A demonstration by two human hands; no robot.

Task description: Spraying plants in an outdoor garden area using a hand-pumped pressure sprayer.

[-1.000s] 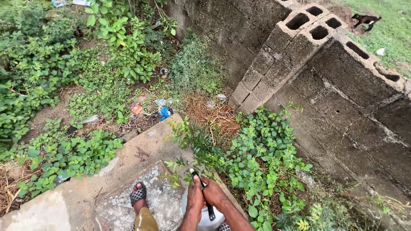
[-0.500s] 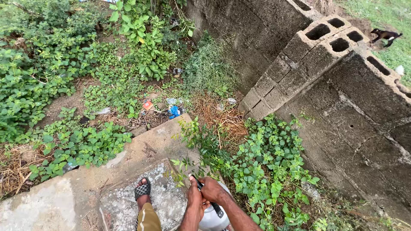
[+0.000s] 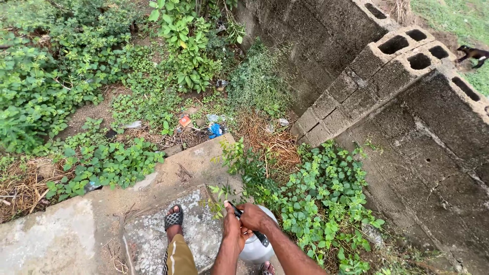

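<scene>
Both my hands meet low in the head view over a round silver metal tank (image 3: pixel 257 247) that stands on the concrete slab (image 3: pixel 76 234). My right hand (image 3: pixel 254 217) is closed around a black handle (image 3: pixel 261 238) that sticks up from the tank's top. My left hand (image 3: pixel 232 224) presses against the same handle from the left side, fingers curled on it. My left foot in a black sandal (image 3: pixel 173 219) rests on the slab beside the tank.
A grey hollow-block wall (image 3: pixel 407 102) runs down the right side. Green weeds (image 3: pixel 321 198) crowd the slab's right edge, dry grass (image 3: pixel 270 137) and litter scraps (image 3: pixel 214 130) lie beyond it. A small dark animal (image 3: pixel 473 53) is past the wall, top right.
The view has tilted down and the hands have risen in frame; more of the silver tank shows under them. The hands stay on the black handle.
</scene>
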